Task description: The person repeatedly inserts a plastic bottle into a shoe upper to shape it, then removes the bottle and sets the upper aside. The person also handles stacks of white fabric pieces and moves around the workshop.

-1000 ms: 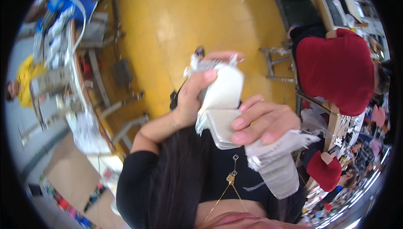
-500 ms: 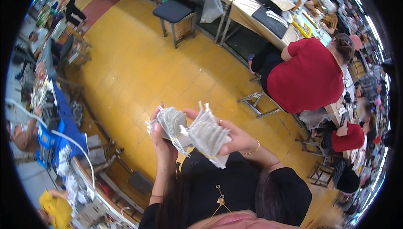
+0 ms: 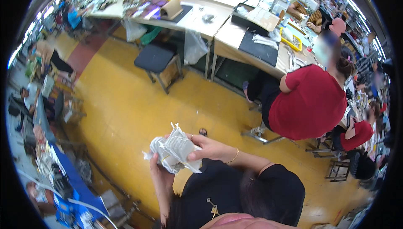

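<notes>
Yellow floor point(image 3: 121, 107) runs under the black-cushioned stool point(image 3: 154, 56) in our head view; nearer us than that stool, our left hand point(image 3: 162, 174) and right hand point(image 3: 211, 148) pinch off-white layered bundles point(image 3: 183, 144), presumably keeping their layers squared

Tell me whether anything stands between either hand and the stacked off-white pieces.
Nothing visible does. The left hand and right hand both touch the stacked off-white pieces, one from each side. The dark padded stool and the seated co-worker in red are farther off, not between them.
</notes>
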{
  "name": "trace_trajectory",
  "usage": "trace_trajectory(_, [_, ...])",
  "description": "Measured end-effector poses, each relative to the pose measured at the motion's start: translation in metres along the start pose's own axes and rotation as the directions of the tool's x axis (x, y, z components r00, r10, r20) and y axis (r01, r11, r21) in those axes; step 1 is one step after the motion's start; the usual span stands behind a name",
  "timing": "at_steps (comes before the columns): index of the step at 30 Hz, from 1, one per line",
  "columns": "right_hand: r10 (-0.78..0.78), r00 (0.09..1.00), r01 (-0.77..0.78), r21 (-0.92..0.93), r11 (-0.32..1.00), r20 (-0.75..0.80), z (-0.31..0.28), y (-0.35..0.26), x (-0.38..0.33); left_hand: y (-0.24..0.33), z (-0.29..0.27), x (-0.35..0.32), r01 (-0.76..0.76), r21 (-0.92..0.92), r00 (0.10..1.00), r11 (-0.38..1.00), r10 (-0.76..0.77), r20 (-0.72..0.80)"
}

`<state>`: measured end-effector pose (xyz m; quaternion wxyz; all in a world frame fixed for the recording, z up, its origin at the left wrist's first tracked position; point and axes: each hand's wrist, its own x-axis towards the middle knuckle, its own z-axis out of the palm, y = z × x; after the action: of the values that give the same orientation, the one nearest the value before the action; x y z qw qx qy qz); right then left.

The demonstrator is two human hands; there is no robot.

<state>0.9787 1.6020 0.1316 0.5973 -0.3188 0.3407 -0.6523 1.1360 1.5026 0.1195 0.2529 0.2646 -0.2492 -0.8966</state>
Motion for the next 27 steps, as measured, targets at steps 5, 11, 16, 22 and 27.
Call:
trace_trajectory(5, [-0.186,0.918,0.215,0.045,0.976,-0.351,-0.097,-0.053,0.081,0.016,0.045,0.107,0.076,0.031,0.996,0.997,-0.075,-0.044])
trace_trajectory(11, [-0.264,0.689,0.360,0.002,0.933,-0.675,-0.223,-0.067,0.134,-0.001,0.085,0.253,0.084,0.220,0.985,0.972,-0.114,0.127])
trace_trajectory(16, [-0.048,0.410,0.225,0.050,0.973,-0.911,-0.330,-0.032,0.125,-0.062,0.090,0.405,0.303,0.447,0.950,0.842,-0.302,-0.076])
trace_trajectory(22, [0.067,0.108,0.256,0.093,0.962,-0.992,-0.454,-0.035,0.151,-0.105,0.104,0.596,0.335,0.662,0.884,0.670,-0.467,0.025])
trace_trajectory(27, [-0.094,-0.166,-0.131,-0.073,0.989,-0.982,-0.558,-0.091,0.223,-0.128,0.163,0.755,0.214,0.828,0.885,0.518,-0.461,0.059])
